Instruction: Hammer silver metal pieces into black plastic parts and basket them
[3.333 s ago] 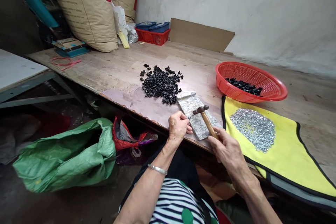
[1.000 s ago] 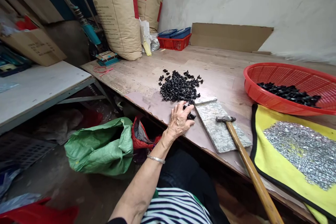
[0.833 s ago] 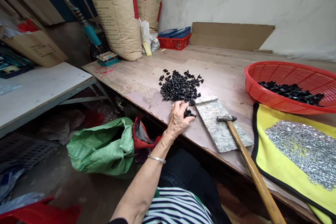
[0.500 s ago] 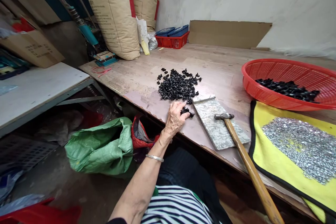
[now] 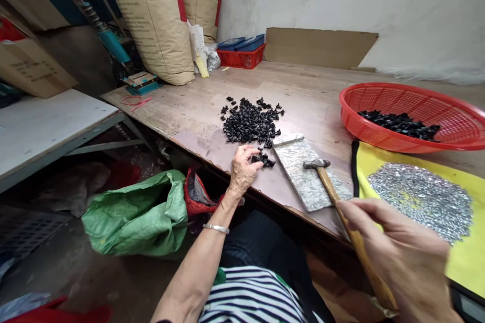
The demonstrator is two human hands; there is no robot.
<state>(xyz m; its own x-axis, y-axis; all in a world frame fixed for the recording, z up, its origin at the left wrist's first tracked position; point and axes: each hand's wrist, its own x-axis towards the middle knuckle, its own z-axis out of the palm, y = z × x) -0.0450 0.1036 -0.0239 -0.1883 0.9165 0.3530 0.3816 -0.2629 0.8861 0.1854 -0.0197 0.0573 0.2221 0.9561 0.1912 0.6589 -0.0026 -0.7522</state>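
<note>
My left hand (image 5: 241, 169) rests on the table top with curled fingers, holding nothing visible. A small group of black plastic pieces (image 5: 263, 160) lies just beside its fingertips, apart from the main black pile (image 5: 248, 122). My right hand (image 5: 397, 247), blurred, is over the wooden handle of a hammer (image 5: 341, 212), whose steel head (image 5: 316, 164) lies on a speckled stone slab (image 5: 306, 179). The grip on the handle is unclear. A thin metal strip (image 5: 288, 140) lies on the slab's far end.
A red mesh basket (image 5: 364, 128) holds black pieces (image 5: 397, 125). Silver metal bits (image 5: 420, 202) lie on a yellow mat (image 5: 464, 257). Paper sacks and a red crate (image 5: 240, 59) stand behind the wooden table (image 5: 303, 86). A green sack (image 5: 136, 217) sits below its edge.
My right hand has come into view over the hammer handle. My left hand has drawn the small group of pieces further from the pile. The whole scene has shifted slightly left in view.
</note>
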